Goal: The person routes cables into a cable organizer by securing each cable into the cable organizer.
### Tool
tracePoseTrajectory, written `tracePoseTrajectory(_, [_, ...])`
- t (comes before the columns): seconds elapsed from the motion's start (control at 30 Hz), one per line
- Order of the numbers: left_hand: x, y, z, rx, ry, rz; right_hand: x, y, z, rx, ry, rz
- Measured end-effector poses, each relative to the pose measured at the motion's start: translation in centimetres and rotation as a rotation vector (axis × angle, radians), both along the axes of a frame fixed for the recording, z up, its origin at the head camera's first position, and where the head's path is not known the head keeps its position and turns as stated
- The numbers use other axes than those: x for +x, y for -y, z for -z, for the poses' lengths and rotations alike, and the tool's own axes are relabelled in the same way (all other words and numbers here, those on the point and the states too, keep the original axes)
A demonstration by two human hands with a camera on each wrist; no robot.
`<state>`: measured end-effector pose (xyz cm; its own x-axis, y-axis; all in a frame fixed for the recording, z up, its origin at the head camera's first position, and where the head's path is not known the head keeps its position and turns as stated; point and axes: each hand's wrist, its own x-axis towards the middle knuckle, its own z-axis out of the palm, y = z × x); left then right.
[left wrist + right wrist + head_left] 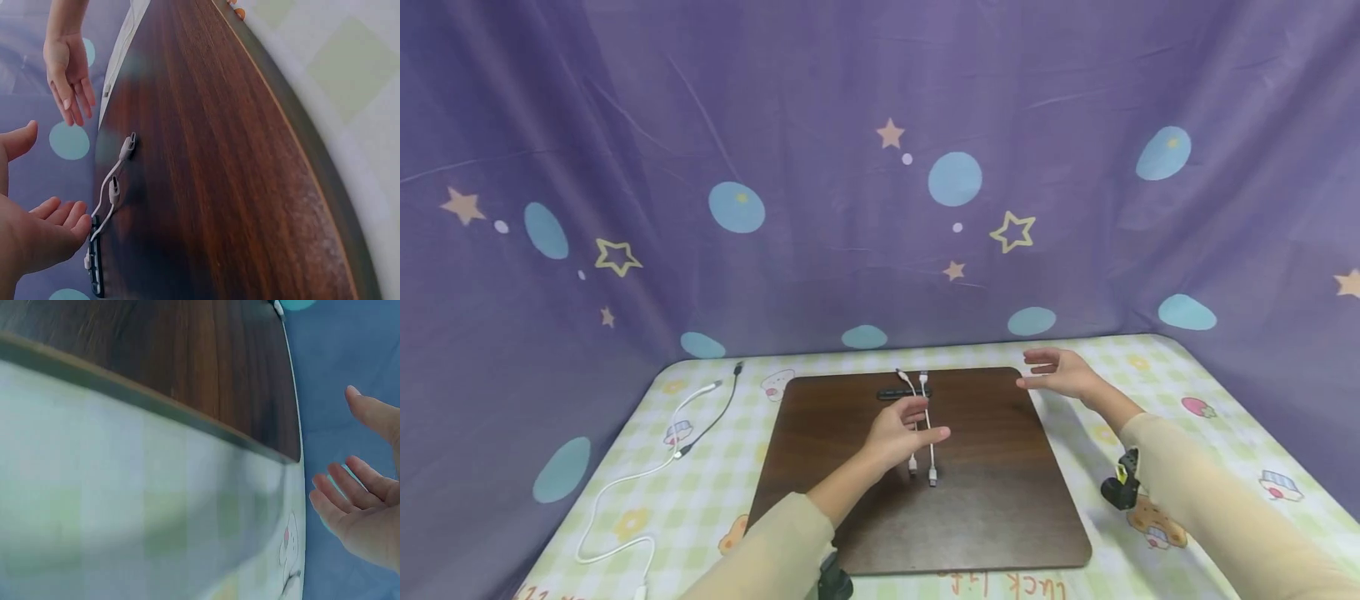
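Two short white USB cables, one on the left [913,467] and one on the right [932,458], lie side by side on a brown wooden board [1000,500]. Their far ends cross a dark slotted strip [891,394] near the board's back edge. Above the cables hovers my left hand [895,433], thumb and fingers apart, holding nothing; it hides part of both. My right hand [1060,373] is in the air by the board's back right corner, its fingers loosely extended and bare, as the right wrist view also shows.
On the checked tablecloth [700,500] left of the board lie a long white cable [625,477] and a short dark cable [718,419], touching or close near the dark one's lower end. A purple curtain [820,167] hangs behind and at both sides.
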<state>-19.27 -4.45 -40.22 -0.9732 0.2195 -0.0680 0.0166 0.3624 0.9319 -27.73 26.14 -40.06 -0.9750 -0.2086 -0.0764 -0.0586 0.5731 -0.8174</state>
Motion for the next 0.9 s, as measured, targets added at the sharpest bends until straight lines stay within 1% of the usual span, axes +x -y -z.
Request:
tracePoseTrajectory(0.33, [-0.3, -0.9, 0.4, 0.033, -0.022, 0.007, 0.5, -2.4, -0.7, 0.033, 0.0, 0.021])
tracePoseTrajectory(0.7, [-0.6, -2.1, 0.5, 0.036, -0.026, 0.02, 0.6, -4.7, -0.4, 0.085, -0.023, 0.063])
tracePoseTrajectory(0.9, [-0.6, -2.4, 0.3, 0.04, -0.017, 0.036, 0.7, -5.2, -0.4, 0.093, -0.004, 0.112])
